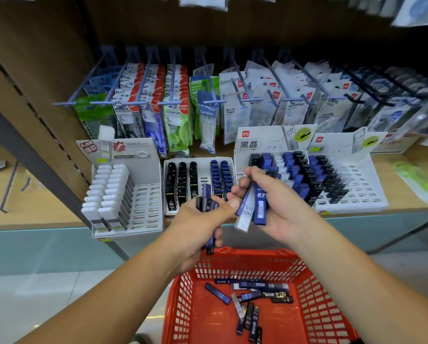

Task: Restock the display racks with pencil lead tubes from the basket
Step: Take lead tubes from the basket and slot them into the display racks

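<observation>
Red plastic basket [319, 306]: sits below both hands, out from the front edge of the shelf [34, 194]; its open top keeps stock within reach.
Loose tubes [252, 299]: blue, black and clear pencil lead tubes lie scattered on the basket floor, not yet shelved.
Left hand [195, 227]: fingers clenched round a dark bundle [209, 199] of tubes, held upright, apparently as a reserve supply.
Right hand [280, 209]: thumb and fingers grasp a fanned pair [253, 207], one blue tube and one clear, probably spread so the labels can be read and sorted by type.
Middle rack [204, 180]: at the shelf's front edge; black columns to the left, blue to the right, a bare column between.
Right rack [257, 142]: mixed blue, clear and black rows just behind the right hand; the likely target.
Far-right rack [357, 184]: many slots vacant.
Left rack [145, 199]: white-capped tubes; right half vacant.
Step in hand: sorting before insertion; match tube colour to column.
</observation>
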`<state>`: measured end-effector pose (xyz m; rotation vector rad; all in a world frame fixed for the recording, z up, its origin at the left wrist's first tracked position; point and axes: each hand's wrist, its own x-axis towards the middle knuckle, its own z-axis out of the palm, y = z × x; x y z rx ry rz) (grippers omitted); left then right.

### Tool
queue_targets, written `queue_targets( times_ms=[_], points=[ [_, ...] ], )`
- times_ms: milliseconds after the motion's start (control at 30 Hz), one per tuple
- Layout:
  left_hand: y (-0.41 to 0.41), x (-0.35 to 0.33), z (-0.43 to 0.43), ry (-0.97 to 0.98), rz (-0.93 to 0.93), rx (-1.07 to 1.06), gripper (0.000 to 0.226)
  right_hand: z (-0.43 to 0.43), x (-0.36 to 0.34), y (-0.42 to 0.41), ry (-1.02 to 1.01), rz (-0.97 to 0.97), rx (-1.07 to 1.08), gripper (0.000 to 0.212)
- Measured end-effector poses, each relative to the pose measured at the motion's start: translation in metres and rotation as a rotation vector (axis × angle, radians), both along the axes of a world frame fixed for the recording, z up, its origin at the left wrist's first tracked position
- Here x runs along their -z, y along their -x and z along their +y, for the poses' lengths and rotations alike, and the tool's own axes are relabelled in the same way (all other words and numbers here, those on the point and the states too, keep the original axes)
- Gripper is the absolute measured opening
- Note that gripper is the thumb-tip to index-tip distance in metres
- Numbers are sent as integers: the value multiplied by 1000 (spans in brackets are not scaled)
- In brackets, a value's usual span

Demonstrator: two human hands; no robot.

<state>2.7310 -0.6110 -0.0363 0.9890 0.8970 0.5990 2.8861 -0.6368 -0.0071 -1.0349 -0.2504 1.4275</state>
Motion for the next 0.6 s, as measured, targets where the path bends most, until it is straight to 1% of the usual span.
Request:
queue_targets(
  times_ms=[100, 167, 200, 233, 333, 367, 433, 500, 533, 600],
  points=[
    [-5, 3, -6, -179, 69, -2, 36, 1, -1, 6, -6, -38, 58, 16],
    [-6, 3, -7, -284, 141, 7, 51, 2, 1, 10, 15, -149, 91, 17],
    [-7, 3, -7, -310, 173, 11, 55, 3, 2, 12, 26, -196, 105, 19],
    [-7, 3, -6, -315, 190, 7, 54, 4, 2, 14, 34, -225, 120, 21],
    [-7, 3, -5, -262, 190, -12, 30, 6, 5, 17, 62, -259, 156, 28],
    [-6, 4, -4, -262, 190, -7, 25, 7, 5, 17, 81, -284, 160, 31],
    [-2, 5, -3, -307, 196, 7, 20, 8, 7, 19, 102, -316, 160, 36],
    [3, 5, -1, -388, 245, 36, 18, 9, 8, 21, 101, -321, 173, 42],
    [6, 4, 1, -419, 269, 49, 18, 9, 11, 22, 101, -368, 188, 45],
    [12, 0, 4, -425, 283, 67, 19, 11, 14, 20, 77, -541, 214, 47]
  ],
)
